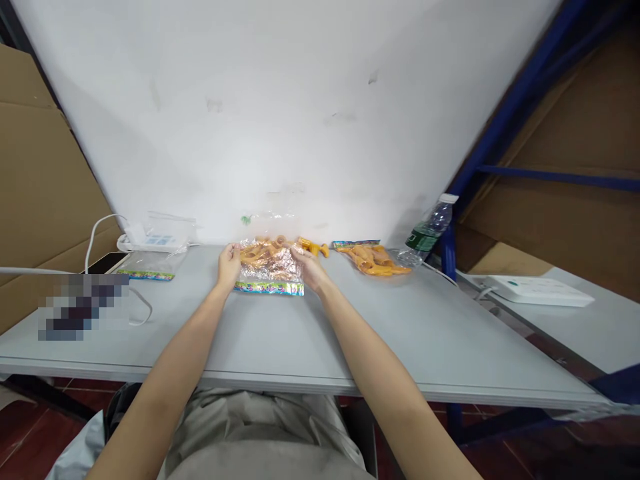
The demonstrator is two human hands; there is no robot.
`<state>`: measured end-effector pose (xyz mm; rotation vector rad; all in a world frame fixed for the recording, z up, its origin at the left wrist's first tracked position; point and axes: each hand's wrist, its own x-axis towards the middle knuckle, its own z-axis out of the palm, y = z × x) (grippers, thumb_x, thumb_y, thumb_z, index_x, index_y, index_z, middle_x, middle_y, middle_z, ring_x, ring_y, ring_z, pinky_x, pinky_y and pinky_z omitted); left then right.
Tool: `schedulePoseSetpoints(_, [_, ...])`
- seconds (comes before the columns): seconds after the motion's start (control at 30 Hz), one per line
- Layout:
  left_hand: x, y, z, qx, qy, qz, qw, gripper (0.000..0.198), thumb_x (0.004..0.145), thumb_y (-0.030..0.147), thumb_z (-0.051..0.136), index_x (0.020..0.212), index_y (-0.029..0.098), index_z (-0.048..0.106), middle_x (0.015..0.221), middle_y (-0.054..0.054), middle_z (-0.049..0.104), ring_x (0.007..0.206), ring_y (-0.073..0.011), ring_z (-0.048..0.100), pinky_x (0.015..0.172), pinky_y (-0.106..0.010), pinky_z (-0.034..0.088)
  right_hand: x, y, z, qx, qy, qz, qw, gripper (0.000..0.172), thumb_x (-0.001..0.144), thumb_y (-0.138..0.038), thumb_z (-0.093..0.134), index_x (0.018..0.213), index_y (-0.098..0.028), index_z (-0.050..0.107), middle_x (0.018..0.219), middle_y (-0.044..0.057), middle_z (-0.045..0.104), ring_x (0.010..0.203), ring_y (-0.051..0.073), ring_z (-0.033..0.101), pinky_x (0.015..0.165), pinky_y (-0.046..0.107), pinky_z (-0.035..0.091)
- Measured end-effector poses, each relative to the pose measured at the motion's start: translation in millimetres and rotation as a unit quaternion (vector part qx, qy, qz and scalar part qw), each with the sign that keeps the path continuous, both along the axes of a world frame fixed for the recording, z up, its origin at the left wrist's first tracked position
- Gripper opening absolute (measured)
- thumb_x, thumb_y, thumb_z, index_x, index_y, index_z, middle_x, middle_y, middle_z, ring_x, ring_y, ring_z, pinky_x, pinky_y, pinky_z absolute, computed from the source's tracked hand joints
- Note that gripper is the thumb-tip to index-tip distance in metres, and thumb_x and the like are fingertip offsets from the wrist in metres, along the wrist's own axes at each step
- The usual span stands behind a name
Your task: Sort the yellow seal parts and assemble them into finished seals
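Observation:
A clear plastic bag [270, 267] with orange plastic pieces inside is held up between my hands over the table. Its colourful printed strip [269, 288] runs along the near edge. My left hand [229, 265] grips the bag's left side, and my right hand [309, 267] grips its right side. Just beyond my right hand lies a loose orange plastic piece [314, 247]. To the right, a second bag of orange pieces [373, 259] rests on the table. The exact kind of the orange pieces is hard to make out.
On the left lie a flat clear bag [150, 265], a white power strip [155, 241], a phone [107, 263] and white cables. A plastic bottle [432, 227] leans at the right back. A white box-shaped device [543, 291] sits on the neighbouring surface. A white wall [300, 120] closes the back.

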<state>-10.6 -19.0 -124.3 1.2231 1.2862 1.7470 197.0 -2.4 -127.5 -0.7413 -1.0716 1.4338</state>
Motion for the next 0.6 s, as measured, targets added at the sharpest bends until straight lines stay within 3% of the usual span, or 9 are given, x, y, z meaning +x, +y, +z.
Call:
schedulePoseSetpoints(0.1, [0, 0, -2.5, 0.033, 0.032, 0.0, 0.999, 0.026, 0.091, 0.032, 0.052, 0.069, 0.018, 0.055, 0.057, 0.004, 0.054, 0.055, -0.0095, 0.051, 0.055, -0.019, 0.038, 1, 4, -2.4, 0.011, 0.037, -0.077, 0.996, 0.029, 0.061, -0.04, 0.084, 0.082, -0.023, 0.074, 0.09, 0.002, 0.074, 0.094, 0.02, 0.066, 0.087, 0.032, 0.051])
schedulePoseSetpoints(0.2, [0, -2, -2.7, 0.022, 0.043, 0.0, 0.999, 0.029, 0.091, 0.034, 0.052, 0.066, 0.019, 0.053, 0.05, 0.006, 0.045, 0.048, -0.0089, 0.045, 0.05, -0.02, 0.033, 2, 9, -5.4, 0.015, 0.035, -0.134, 0.99, 0.03, 0.06, -0.047, 0.083, 0.073, -0.023, 0.069, 0.073, -0.001, 0.069, 0.075, 0.017, 0.064, 0.071, 0.03, 0.053])
schedulePoseSetpoints(0.3, [1, -4, -1.1, -0.017, 0.018, -0.018, 1.0, 0.029, 0.091, 0.035, 0.051, 0.066, 0.02, 0.05, 0.042, 0.009, 0.035, 0.038, -0.0079, 0.035, 0.042, -0.021, 0.024, 2, 12, -7.2, 0.036, 0.009, -0.161, 0.986, 0.036, 0.059, -0.053, 0.08, 0.074, -0.022, 0.068, 0.069, -0.002, 0.064, 0.069, 0.016, 0.059, 0.063, 0.028, 0.049])
schedulePoseSetpoints(0.43, [2, -5, 2.6, -0.043, -0.032, -0.059, 0.997, 0.023, 0.089, 0.039, 0.053, 0.076, 0.02, 0.052, 0.04, 0.01, 0.038, 0.032, -0.0078, 0.032, 0.036, -0.02, 0.02, 2, 11, -7.6, 0.06, -0.029, -0.153, 0.986, 0.039, 0.061, -0.056, 0.076, 0.081, -0.022, 0.07, 0.065, -0.004, 0.06, 0.063, 0.014, 0.054, 0.059, 0.027, 0.045])
schedulePoseSetpoints(0.6, [0, -5, 7.5, -0.028, -0.065, -0.046, 0.996, 0.023, 0.084, 0.042, 0.06, 0.083, 0.02, 0.054, 0.038, 0.011, 0.039, 0.031, -0.0065, 0.033, 0.035, -0.019, 0.021, 0, 6, -6.6, 0.048, -0.053, -0.11, 0.991, 0.046, 0.062, -0.05, 0.078, 0.098, -0.023, 0.071, 0.055, -0.006, 0.052, 0.052, 0.012, 0.046, 0.052, 0.028, 0.04])
